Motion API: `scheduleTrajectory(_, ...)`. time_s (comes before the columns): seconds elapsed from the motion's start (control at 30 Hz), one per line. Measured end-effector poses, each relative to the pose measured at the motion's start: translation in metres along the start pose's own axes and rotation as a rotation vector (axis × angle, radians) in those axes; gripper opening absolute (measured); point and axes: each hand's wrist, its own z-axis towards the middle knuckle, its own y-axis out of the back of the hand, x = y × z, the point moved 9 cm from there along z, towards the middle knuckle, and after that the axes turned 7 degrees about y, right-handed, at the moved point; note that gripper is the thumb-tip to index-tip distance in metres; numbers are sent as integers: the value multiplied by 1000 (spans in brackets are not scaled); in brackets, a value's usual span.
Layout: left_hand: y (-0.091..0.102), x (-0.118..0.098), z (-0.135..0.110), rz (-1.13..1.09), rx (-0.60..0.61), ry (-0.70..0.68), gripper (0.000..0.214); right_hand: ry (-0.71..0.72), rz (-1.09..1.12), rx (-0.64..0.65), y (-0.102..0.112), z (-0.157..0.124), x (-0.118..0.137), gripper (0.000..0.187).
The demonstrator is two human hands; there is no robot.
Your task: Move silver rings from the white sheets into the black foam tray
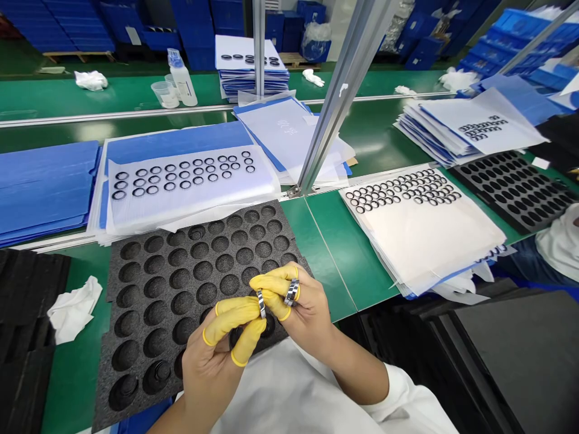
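My left hand and my right hand meet over the near edge of a black foam tray with round pockets. Both wear yellow finger cots. The left thumb and forefinger pinch a small metal ring. The right fingers are closed on another metal ring. A few pockets near the front hold dark round parts. Behind the tray lies a white sheet carrying rows of black rings.
A crumpled white cloth lies left of the tray. A slanted metal post rises from the bench middle. Right of it sit another ring-covered sheet stack and a second black foam tray. Blue sheets, bottle, another person's sleeve.
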Motion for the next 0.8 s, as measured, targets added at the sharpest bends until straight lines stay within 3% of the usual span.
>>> scheduleTrajectory(0.33, 1, 4, -2, 20, -13, 16, 41, -47, 11, 20, -3, -1, -5, 23)
scheduleTrajectory(0.5, 3, 21, -2, 78, -16, 95, 33, -155, 50, 62, 5, -9, -38, 21)
scheduleTrajectory(0.57, 8, 34, -4, 92, -25, 152, 26, -262, -66, 32, 24, -18, -70, 20)
scheduleTrajectory(0.63, 14, 53, -9, 82, -36, 231, 25, -391, -244, -25, 57, -27, -108, 21)
scheduleTrajectory(0.73, 17, 87, -22, 47, 19, 364, 34, -518, -467, -109, 121, -33, -156, 18)
scheduleTrajectory(0.8, 17, 104, -31, -43, 25, 429, 28, -622, -619, -148, 167, -34, -181, 18)
